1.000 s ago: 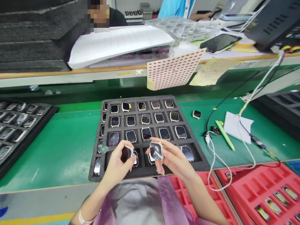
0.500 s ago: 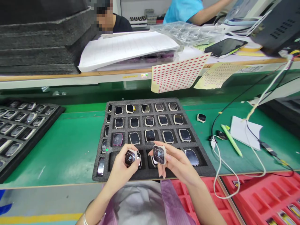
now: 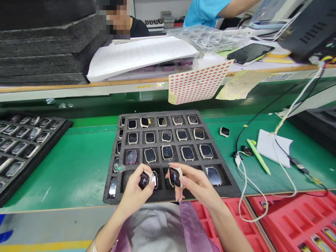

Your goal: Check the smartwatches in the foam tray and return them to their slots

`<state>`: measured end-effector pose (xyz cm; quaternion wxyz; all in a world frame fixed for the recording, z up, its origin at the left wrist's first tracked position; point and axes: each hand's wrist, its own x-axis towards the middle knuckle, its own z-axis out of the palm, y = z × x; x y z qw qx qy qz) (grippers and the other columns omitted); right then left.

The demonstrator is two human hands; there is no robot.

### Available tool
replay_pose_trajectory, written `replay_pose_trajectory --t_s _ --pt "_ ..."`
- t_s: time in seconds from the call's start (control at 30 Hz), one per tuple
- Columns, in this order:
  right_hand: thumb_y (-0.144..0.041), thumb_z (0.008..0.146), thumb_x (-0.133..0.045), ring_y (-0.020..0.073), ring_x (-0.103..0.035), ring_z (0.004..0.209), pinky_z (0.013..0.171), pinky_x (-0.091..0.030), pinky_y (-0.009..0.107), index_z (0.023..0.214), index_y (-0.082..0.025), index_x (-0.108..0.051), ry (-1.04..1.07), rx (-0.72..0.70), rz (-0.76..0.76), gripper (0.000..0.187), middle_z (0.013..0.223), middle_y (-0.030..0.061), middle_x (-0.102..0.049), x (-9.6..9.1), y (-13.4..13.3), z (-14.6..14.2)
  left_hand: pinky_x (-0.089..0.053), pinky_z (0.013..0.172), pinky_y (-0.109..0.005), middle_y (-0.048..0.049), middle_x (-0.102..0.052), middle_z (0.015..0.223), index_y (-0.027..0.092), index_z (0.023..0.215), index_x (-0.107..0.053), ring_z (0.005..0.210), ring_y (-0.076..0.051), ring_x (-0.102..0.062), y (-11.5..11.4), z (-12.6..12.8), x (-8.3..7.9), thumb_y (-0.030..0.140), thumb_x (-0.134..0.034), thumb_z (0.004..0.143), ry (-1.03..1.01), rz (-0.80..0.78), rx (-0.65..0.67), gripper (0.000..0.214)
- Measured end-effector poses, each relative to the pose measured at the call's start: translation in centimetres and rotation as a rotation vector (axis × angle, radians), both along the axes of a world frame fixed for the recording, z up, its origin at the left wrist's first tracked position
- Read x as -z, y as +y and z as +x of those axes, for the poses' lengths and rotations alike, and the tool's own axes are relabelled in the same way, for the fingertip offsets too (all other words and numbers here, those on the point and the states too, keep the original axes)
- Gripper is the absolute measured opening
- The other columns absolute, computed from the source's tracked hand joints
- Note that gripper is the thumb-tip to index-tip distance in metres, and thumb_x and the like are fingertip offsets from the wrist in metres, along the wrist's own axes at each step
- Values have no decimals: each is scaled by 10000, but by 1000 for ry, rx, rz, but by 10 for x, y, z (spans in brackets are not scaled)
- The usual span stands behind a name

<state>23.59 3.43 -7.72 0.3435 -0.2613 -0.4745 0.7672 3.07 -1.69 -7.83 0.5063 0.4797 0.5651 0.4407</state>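
Note:
My left hand [image 3: 138, 190] is closed around a smartwatch case [image 3: 144, 180] with a lit dark screen, the thumb along its pale side. In my right hand [image 3: 195, 182] is a second smartwatch case [image 3: 175, 176], pinched at its edges, its lit screen tilted toward the left. Both hands are over the front row of a dark grey foam tray [image 3: 172, 193]. Rows of watch cases lie in its compartments, among them a purple-framed one [image 3: 131, 156] and a large one [image 3: 214, 175] at front right. Beneath my hands, part of the front row is hidden.
Another foam tray of watches [image 3: 22, 140] lies at left. At right are a single watch case [image 3: 224, 132], a green pen [image 3: 258, 156], white paper [image 3: 274, 147] and cables [image 3: 243, 185]. Red trays [image 3: 301, 220] sit below the table edge. Two people are beyond the shelf.
The watch in my right hand has turned, its screen now angled more to the left, and it sits slightly lower. My left hand has barely shifted. The view has moved a little.

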Motion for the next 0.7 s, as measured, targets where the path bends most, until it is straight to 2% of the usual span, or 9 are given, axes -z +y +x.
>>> replay_pose_trajectory --t_s 0.23,0.4,0.53,0.7 --pt "-258 943 -562 140 -688 593 530 -537 211 1281 -245 -544 16 -16 46 339 1079 102 -659 4 0 2 -315 405 -158 90 -410 632 220 892 -457 413 -43 -378 0 -1 7 143 -540 802 -8 2 -22 145" --pt "-245 936 -571 143 -683 594 532 -539 226 1292 -242 -534 19 10 50 357 1081 103 -656 4 0 2 -290 380 -149 97 -417 611 228 905 -436 401 -42 -369 0 -1 8 185 -540 831 -67 -22 -27 134" --pt "-242 936 -572 132 -673 577 514 -528 214 1282 -244 -542 15 13 35 347 1081 100 -657 4 0 2 -310 401 -144 92 -412 623 220 872 -453 424 -39 -387 0 -1 8 156 -555 807 -7 15 -51 136" --pt "-279 932 -578 132 -662 580 527 -522 228 1281 -240 -539 17 52 33 353 1074 99 -653 3 -1 2 -290 374 -143 103 -412 594 229 897 -439 395 -41 -373 0 0 5 183 -551 822 -78 -17 -41 142"
